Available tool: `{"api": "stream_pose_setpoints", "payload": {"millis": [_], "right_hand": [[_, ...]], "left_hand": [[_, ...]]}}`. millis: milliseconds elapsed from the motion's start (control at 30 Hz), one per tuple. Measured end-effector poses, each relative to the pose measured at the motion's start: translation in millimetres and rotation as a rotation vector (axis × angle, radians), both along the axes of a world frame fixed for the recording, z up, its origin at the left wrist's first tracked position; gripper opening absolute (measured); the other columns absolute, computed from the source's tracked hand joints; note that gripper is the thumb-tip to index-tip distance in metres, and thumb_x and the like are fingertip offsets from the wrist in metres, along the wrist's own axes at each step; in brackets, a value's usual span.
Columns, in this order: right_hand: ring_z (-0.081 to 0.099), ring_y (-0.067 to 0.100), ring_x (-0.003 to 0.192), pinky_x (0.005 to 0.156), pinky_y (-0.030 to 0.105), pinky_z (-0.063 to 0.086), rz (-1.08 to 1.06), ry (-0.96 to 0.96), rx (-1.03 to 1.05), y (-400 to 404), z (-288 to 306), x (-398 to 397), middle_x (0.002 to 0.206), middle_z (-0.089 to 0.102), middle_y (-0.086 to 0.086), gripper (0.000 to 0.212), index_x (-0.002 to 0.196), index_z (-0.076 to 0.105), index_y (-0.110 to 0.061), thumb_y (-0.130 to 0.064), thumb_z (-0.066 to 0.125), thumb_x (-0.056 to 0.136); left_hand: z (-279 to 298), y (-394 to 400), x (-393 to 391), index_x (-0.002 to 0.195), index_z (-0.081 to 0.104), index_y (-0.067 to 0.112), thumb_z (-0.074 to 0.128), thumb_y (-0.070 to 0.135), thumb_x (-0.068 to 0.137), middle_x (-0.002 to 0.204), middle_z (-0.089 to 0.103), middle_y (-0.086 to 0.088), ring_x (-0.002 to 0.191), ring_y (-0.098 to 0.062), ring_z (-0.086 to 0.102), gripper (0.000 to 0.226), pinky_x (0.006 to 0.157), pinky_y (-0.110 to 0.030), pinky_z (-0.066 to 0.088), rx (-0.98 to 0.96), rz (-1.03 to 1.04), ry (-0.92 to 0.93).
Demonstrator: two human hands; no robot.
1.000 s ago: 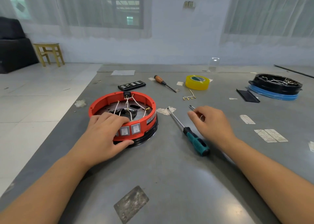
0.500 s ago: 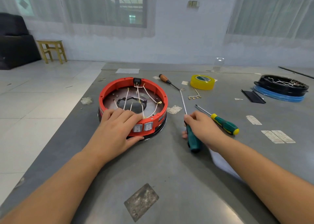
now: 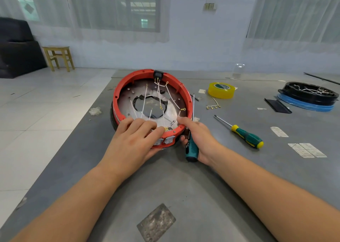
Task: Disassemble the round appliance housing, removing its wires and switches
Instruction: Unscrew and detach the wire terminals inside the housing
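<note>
The round red housing [image 3: 117, 94] is tilted up toward me on the grey table, its open inside showing white wires [image 3: 144, 100] with brass terminals and a black socket [image 3: 158, 74] at the far rim. Two rocker switches [image 3: 164, 141] sit in its near wall. My left hand [image 3: 132, 142] grips the near rim, fingers reaching in among the wires. My right hand [image 3: 200, 140] holds a teal-handled screwdriver [image 3: 191, 149], shaft pointing away along the housing's right side, with my forefinger on the rim.
A green and yellow screwdriver [image 3: 246, 136] lies to the right. Farther back are a yellow tape roll [image 3: 221, 90], loose brass terminals [image 3: 213, 105], a black strip [image 3: 276, 105] and a black and blue housing [image 3: 309, 96]. Paper labels [image 3: 307, 149] lie at right. The table's left edge [image 3: 88, 124] is close.
My right hand has picked up the teal screwdriver and come over to the housing's right rim. The housing now tilts up toward me, and my left fingers have slid inside among the wires.
</note>
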State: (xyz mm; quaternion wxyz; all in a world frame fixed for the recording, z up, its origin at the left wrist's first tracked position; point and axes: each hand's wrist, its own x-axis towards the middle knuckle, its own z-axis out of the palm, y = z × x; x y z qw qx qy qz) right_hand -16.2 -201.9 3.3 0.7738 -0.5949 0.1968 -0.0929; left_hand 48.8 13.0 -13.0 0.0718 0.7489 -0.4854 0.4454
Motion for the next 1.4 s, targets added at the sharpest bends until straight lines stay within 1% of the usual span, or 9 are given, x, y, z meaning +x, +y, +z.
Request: {"api": "stream_pose_setpoints", "payload": {"millis": [100,233,367,533,633,800,1000,1233,1400], "right_hand": [[0.055,0.011,0.052,0.047,0.023,0.048,-0.05,-0.05,0.032,-0.4,-5.0,-0.3,0.071,0.069,0.002,0.041,0.108,0.051,-0.014,-0.036,0.076,0.085],[0.056,0.01,0.054,0.051,0.024,0.05,-0.127,-0.08,0.023,-1.7,-10.6,0.2,0.069,0.067,-0.001,0.044,0.112,0.052,-0.013,-0.042,0.074,0.087],[0.055,0.01,0.053,0.056,0.029,0.049,-0.197,-0.125,0.011,0.2,-12.7,3.7,0.063,0.064,-0.004,0.045,0.108,0.053,-0.016,-0.046,0.075,0.084],[0.055,0.01,0.052,0.054,0.03,0.048,-0.266,-0.169,0.057,2.2,-9.6,7.9,0.069,0.066,-0.003,0.072,0.107,0.053,-0.017,-0.062,0.074,0.054],[0.058,0.014,0.057,0.057,0.032,0.049,-0.287,-0.196,0.079,0.4,-8.5,11.0,0.067,0.065,-0.004,0.07,0.103,0.054,-0.017,-0.061,0.075,0.053],[0.057,0.011,0.053,0.048,0.027,0.047,-0.268,-0.254,0.061,-1.5,-11.9,13.8,0.069,0.064,-0.003,0.064,0.1,0.05,-0.018,-0.053,0.08,0.056],[0.059,0.015,0.061,0.054,0.029,0.048,-0.125,-0.249,0.078,-4.2,-13.0,13.8,0.081,0.068,0.003,0.058,0.106,0.05,-0.013,-0.046,0.082,0.07],[0.056,0.02,0.064,0.055,0.03,0.046,-0.058,-0.253,0.158,-3.3,-13.5,10.3,0.083,0.058,0.008,0.022,0.099,0.047,-0.012,0.009,0.049,0.093],[0.064,0.021,0.069,0.066,0.034,0.058,-0.01,-0.301,0.138,-5.0,-15.0,6.2,0.102,0.069,0.011,0.015,0.116,0.054,-0.014,-0.009,0.056,0.103]], "left_hand": [[-3.6,-2.6,-0.5,0.123,0.062,0.025,0.084,0.053,0.081,0.125,0.066,0.0,0.125,-0.031,0.053,0.056,0.11,-0.048,0.032,-0.039,0.044,0.049],[-0.1,-5.0,-11.2,0.138,0.057,0.036,0.067,0.064,0.087,0.168,0.033,-0.006,0.154,-0.038,0.025,0.06,0.122,-0.055,0.02,-0.186,0.019,0.225],[3.3,-16.2,-30.7,0.154,0.027,0.044,0.079,0.058,0.084,0.174,0.002,0.007,0.161,-0.02,0.003,0.089,0.128,-0.044,0.009,-0.672,0.012,0.787],[11.7,-40.2,-41.1,0.158,0.017,0.045,0.091,0.054,0.071,0.162,0.038,-0.004,0.14,-0.024,0.053,0.115,0.121,-0.049,0.039,-1.206,-0.228,1.716],[13.6,-53.5,-36.6,0.146,0.05,0.018,0.084,0.034,0.084,0.125,0.075,-0.011,0.105,-0.036,0.077,0.072,0.096,-0.044,0.059,-1.083,-0.407,2.032],[23.9,-60.1,-13.1,0.134,0.063,-0.003,0.082,0.014,0.074,0.12,0.074,-0.026,0.106,-0.041,0.076,0.066,0.071,-0.036,0.065,-1.164,-0.508,2.221],[10.4,-55.9,-0.1,0.139,0.055,-0.01,0.077,-0.001,0.076,0.125,0.068,-0.035,0.113,-0.044,0.072,0.067,0.077,-0.043,0.065,-1.266,-0.656,2.177],[10.3,-54.0,2.0,0.144,0.05,0.0,0.078,-0.002,0.07,0.115,0.075,-0.028,0.105,-0.038,0.077,0.079,0.083,-0.048,0.065,-1.306,-0.685,2.035],[8.2,-44.2,12.0,0.143,0.052,0.004,0.074,-0.007,0.083,0.114,0.076,-0.026,0.105,-0.036,0.077,0.064,0.085,-0.048,0.065,-1.327,-0.657,1.993]]}}
